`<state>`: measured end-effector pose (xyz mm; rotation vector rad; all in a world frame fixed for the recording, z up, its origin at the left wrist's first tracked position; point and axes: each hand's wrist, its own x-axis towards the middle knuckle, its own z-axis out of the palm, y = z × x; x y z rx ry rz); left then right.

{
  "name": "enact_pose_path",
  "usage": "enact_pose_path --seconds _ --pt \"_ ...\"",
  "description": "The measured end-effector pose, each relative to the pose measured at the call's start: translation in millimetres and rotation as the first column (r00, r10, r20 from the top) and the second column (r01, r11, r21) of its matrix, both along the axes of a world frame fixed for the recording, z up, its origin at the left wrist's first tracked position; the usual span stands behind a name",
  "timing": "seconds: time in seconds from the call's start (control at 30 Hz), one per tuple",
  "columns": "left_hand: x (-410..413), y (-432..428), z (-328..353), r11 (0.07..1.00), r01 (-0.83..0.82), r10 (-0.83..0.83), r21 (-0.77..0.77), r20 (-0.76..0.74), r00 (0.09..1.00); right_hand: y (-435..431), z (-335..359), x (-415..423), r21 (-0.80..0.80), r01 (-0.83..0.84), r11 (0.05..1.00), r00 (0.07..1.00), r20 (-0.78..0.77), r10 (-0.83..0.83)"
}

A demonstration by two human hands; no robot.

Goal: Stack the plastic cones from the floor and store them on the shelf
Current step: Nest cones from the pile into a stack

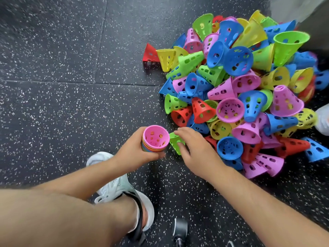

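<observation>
My left hand (137, 148) grips a stack of nested cones (155, 139), wide ends up, with a pink cone on top and several coloured rims below it. Just to its right, my right hand (194, 148) pinches a single green cone (175, 141) between fingers and thumb, close to the stack's rim. A big heap of loose perforated plastic cones (236, 90) in blue, green, pink, yellow and red lies on the floor to the right. One red cone (150, 53) stands apart at the heap's left edge.
The floor is black speckled rubber matting (62, 86) with tile seams. My white shoe (114, 189) and bare leg fill the lower left. Another white shoe (323, 120) shows at the right edge. A small dark object (179, 229) sits near the bottom.
</observation>
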<state>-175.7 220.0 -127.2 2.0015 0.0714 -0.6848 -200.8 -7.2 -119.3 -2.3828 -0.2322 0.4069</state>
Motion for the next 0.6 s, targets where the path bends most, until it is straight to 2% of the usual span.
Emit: enact_pose_path --seconds 0.13,0.3,0.37,0.43,0.53,0.6 --pt "5.1 -2.1 -2.0 1.000 0.026 -0.026 0.011 -0.014 1.000 5.3 -20.0 17.4 -0.268 -0.124 0.955 0.987 0.063 0.146" --pt "9.6 -8.6 -5.8 1.000 0.021 -0.020 0.018 -0.006 1.000 12.1 -30.3 23.7 -0.338 -0.120 0.933 0.993 -0.030 0.117" --pt "10.9 -10.2 -8.7 1.000 0.013 -0.013 0.017 -0.010 1.000 11.0 -32.2 15.9 -0.296 -0.060 0.953 0.998 0.014 0.067" --pt "14.3 -11.2 -12.7 1.000 -0.006 0.007 0.008 -0.006 1.000 8.7 -26.3 6.9 -0.183 0.058 0.981 0.989 0.145 -0.032" --pt "23.1 -12.3 -15.8 0.999 -0.027 0.026 0.032 0.023 0.999 1.0 -10.3 1.7 -0.054 0.198 0.979 0.909 0.383 -0.163" --pt "29.7 -11.9 -16.3 0.997 -0.031 0.028 0.066 0.043 0.999 -5.1 -0.9 6.8 0.020 0.279 0.960 0.848 0.464 -0.256"
